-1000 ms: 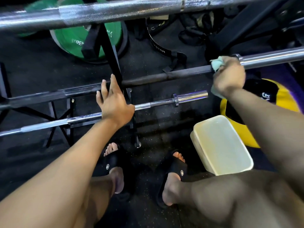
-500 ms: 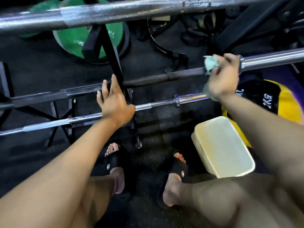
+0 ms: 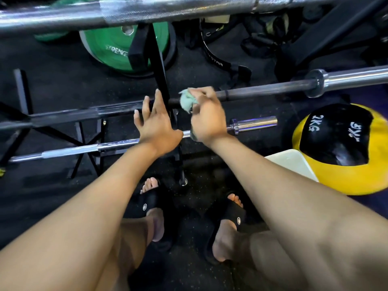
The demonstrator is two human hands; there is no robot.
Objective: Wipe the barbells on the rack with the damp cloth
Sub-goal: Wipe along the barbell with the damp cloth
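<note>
Three barbells: they lie across the black rack (image 3: 156,66), the landmark for every place below.
Top barbell (image 3: 168,11): bright knurled steel, crossing the frame above the rack's upright.
Middle barbell (image 3: 262,91): dark shaft crossing the rack's upright, its chrome sleeve far out to the right of the rack.
Lower barbell (image 3: 94,149): thin chrome bar nearer the person than the middle one, its short sleeve ending right of the rack.
Green weight plate (image 3: 111,45): on the floor behind the rack, partly hidden by the upright.
Yellow and black medicine ball (image 3: 336,171): marked 2KG, on the floor well to the right of the rack.
Cream tub (image 3: 291,162): just beside the ball, on the side toward the rack, partly behind the right forearm.
Black lifting belt (image 3: 216,59): on the floor behind the rack, to its right.
Right hand (image 3: 207,118): fingers curled round the cloth and the middle barbell's dark shaft, just right of the rack's upright.
Left hand (image 3: 155,124): fingers spread and straight, fingertips at the middle barbell just left of the upright; contact cannot be told.
Damp cloth (image 3: 186,100): pale green, bunched on the dark shaft, sticking out from the right hand toward the upright.
</note>
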